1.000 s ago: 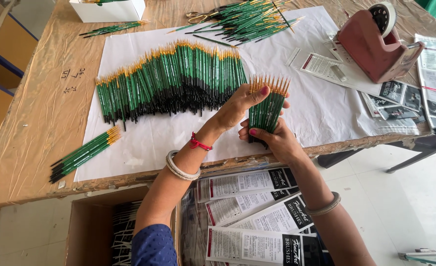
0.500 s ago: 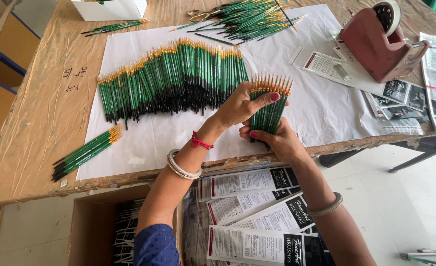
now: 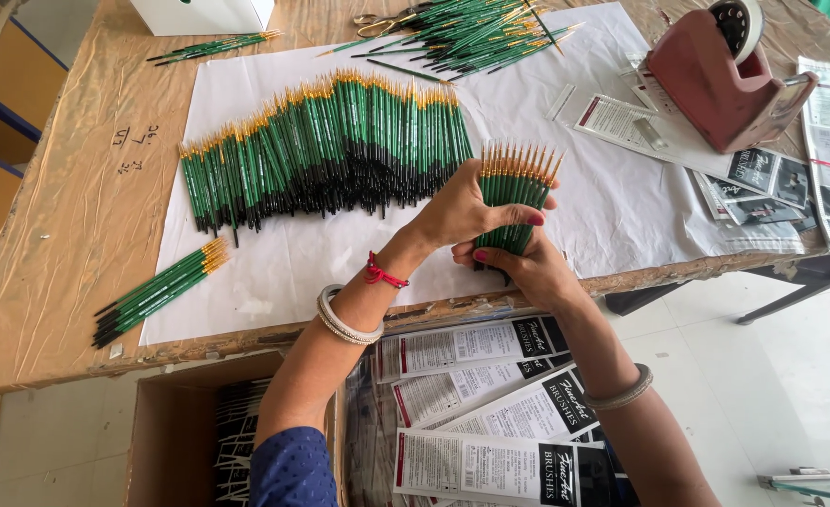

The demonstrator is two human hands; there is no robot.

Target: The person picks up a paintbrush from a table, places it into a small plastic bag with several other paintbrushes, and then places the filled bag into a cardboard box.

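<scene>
Both hands are gripping one fanned bunch of green brushes (image 3: 516, 192), just right of the long brush row (image 3: 326, 150). Left hand (image 3: 466, 211) is wrapping its upper part, right hand (image 3: 518, 268) is clutching the handle ends underneath.

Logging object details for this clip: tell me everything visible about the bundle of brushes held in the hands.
The bundle of brushes is a small fanned handful of thin paintbrushes with green handles, gold ferrules and pale tips pointing up and away. It stands nearly upright above the white paper sheet near the table's front edge. The left hand wraps it from the side, and the right hand cups its lower end from below; the handle ends are hidden by the fingers.
</scene>
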